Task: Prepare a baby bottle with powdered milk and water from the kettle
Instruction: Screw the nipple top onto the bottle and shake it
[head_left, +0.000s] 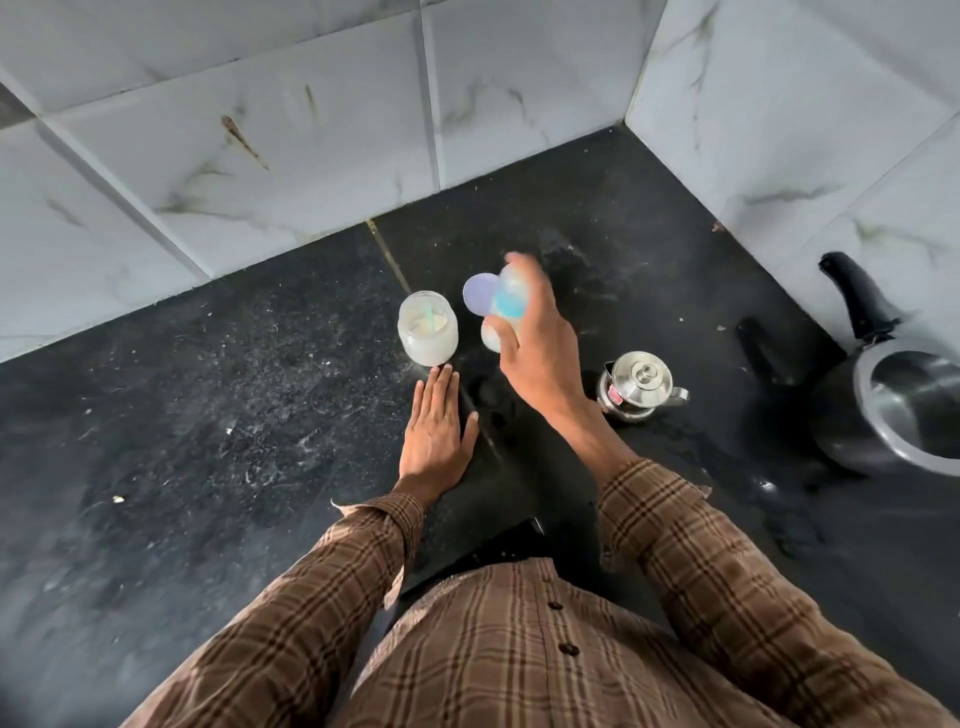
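Right hand (535, 343) is raised over the black table (208, 415), fingers wrapped around the bottle (506, 306). Bottle is motion-blurred: pale body, blue band, milky content at the low end. A lilac disc (479, 300) shows at its left side, touching or overlapping it; can't tell whether it's a cap or lid.

Left hand (439, 423) lies flat, palm down on the table, fingers straight and together, holding nothing. Fingertips sit just short of the jar (428, 327).

Jar stands upright and open, just left of the bottle, with white powder inside and a pale green scoop handle (430, 316) sticking out of it.

Small steel kettle (636, 387) stands lid on, right of the right wrist, spout pointing right. A large dark pot (893, 410) with a black handle sits at the far right by the tiled wall (260, 130), well apart from the bottle.

Both sleeves are brown plaid.
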